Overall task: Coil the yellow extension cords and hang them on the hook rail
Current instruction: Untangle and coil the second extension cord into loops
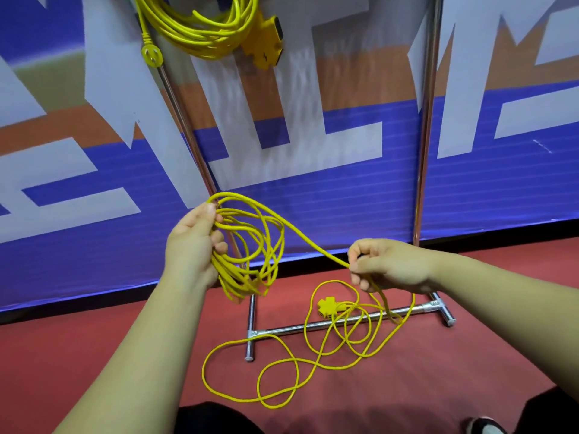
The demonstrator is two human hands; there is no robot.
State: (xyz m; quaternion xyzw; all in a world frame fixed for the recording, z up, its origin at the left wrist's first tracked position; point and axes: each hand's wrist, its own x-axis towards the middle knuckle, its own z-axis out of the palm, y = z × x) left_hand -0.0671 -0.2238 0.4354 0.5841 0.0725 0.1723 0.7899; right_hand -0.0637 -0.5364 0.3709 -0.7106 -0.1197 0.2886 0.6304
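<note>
blue banner [344, 198], lettering unreadable; left hand [191, 242], right hand [388, 264] grip cord [233, 281].

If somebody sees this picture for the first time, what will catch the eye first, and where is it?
Bright yellow cord dominates: the left hand grips a half-made coil at centre, while the right hand pinches the strand leading to it. The rest of the cord sprawls in loops on the red floor below, and a finished coil already hangs at the top edge.

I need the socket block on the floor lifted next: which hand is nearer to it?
Right. The right hand, pinching the cord, is just above-right of the socket block; the left hand holds the coil farther up-left.
</note>
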